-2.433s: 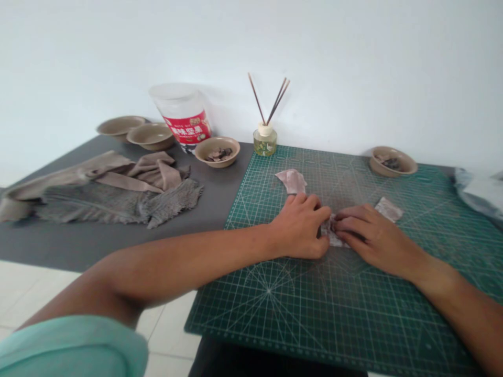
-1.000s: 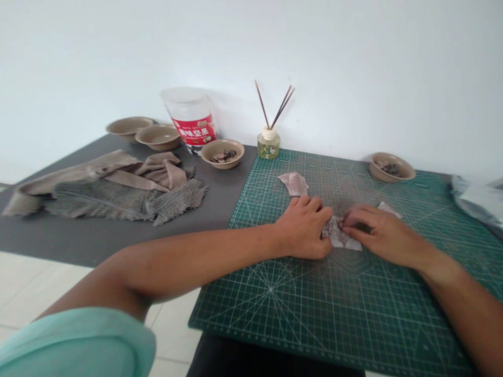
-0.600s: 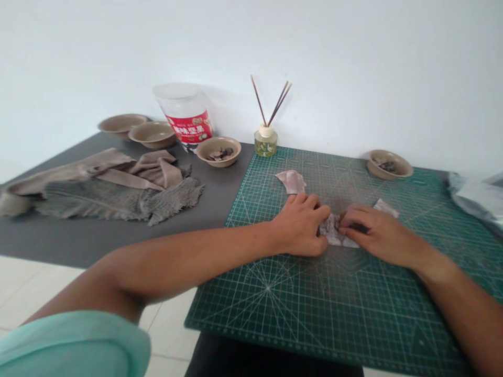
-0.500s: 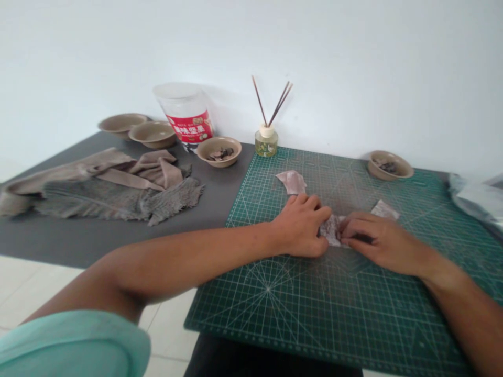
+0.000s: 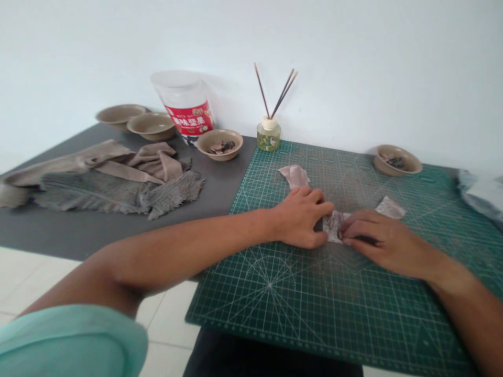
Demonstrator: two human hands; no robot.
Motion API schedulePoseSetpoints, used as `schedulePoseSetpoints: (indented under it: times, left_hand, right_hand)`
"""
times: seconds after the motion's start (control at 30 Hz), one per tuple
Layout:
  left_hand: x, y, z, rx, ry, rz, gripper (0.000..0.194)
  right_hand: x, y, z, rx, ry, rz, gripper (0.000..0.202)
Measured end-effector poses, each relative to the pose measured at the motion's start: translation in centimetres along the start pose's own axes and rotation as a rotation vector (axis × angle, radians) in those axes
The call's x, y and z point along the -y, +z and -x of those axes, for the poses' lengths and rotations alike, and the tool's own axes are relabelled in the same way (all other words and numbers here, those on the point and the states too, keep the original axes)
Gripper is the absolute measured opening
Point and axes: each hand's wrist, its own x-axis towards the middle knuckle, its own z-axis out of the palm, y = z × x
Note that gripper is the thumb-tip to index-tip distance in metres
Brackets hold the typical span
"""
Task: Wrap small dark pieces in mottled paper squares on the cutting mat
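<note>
A small whitish piece of cloth (image 5: 333,226) with brown smudges lies on the green cutting mat (image 5: 271,309) between my hands. My left hand (image 5: 303,217) has its fingers bent and holds the cloth's left edge down, thumb at the lower corner. Over its right part, my right hand (image 5: 379,236) is closed in a pinch with fingertips on the fabric. Anything smaller inside that pinch is hidden. Behind my left hand rests a pale pinkish scrap (image 5: 295,176). Another light scrap (image 5: 391,207) lies just beyond my right hand.
Bowls with dark bits stand at the back, one right (image 5: 397,166) and one left (image 5: 220,135) of the reed diffuser (image 5: 269,135). Farther left are a clear tub (image 5: 188,112), two more bowls (image 5: 151,125) and crumpled grey-brown cloth (image 5: 118,183). Plastic wrapping (image 5: 483,191) lies far right.
The camera view has shifted slightly. Both hands stay on the same cloth piece, with at most a slight finger movement.
</note>
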Motion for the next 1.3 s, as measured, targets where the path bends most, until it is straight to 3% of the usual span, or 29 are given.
schedulePoseSetpoints:
  times: [0.1,0.27,0.37,0.47,0.67,0.83,1.03,1.2,1.3]
  left_hand:
    - [0.5,-0.1,-0.1,0.018,0.029,0.007,0.044]
    - [1.0,-0.2,-0.3,0.045,0.062,0.015,0.046]
    - [1.2,-0.1,-0.4,0.039,0.079,0.017,0.047]
    - [1.2,0.1,-0.5,0.019,0.077,0.008,0.048]
    - [1.1,0.3,-0.5,0.004,0.072,0.01,0.048]
    - [1.1,0.3,-0.5,-0.001,0.072,-0.002,0.049]
    - [1.1,0.3,-0.5,0.008,0.069,-0.001,0.048]
    - [1.0,0.5,-0.6,-0.008,0.057,-0.004,0.05]
    - [1.0,0.5,-0.7,-0.007,0.046,-0.014,0.049]
  right_hand:
    - [0.6,0.6,-0.8,-0.022,-0.039,-0.016,0.018]
    - [-0.4,0.1,-0.8,-0.044,0.062,-0.006,0.013]
    - [-0.5,0.1,-0.5,-0.015,0.018,-0.003,0.014]
    - [-0.1,0.4,-0.7,-0.022,-0.052,0.021,0.017]
    - [-0.2,0.2,-0.9,-0.07,0.018,0.041,0.013]
    - [0.0,0.6,-1.0,-0.049,-0.079,0.045,0.017]
    - [-0.2,0.1,-0.9,-0.055,0.009,0.027,0.014]
    - [0.2,0.6,-1.1,-0.033,-0.082,0.048,0.017]
    - [-0.1,0.6,-1.3,-0.039,-0.043,0.076,0.016]
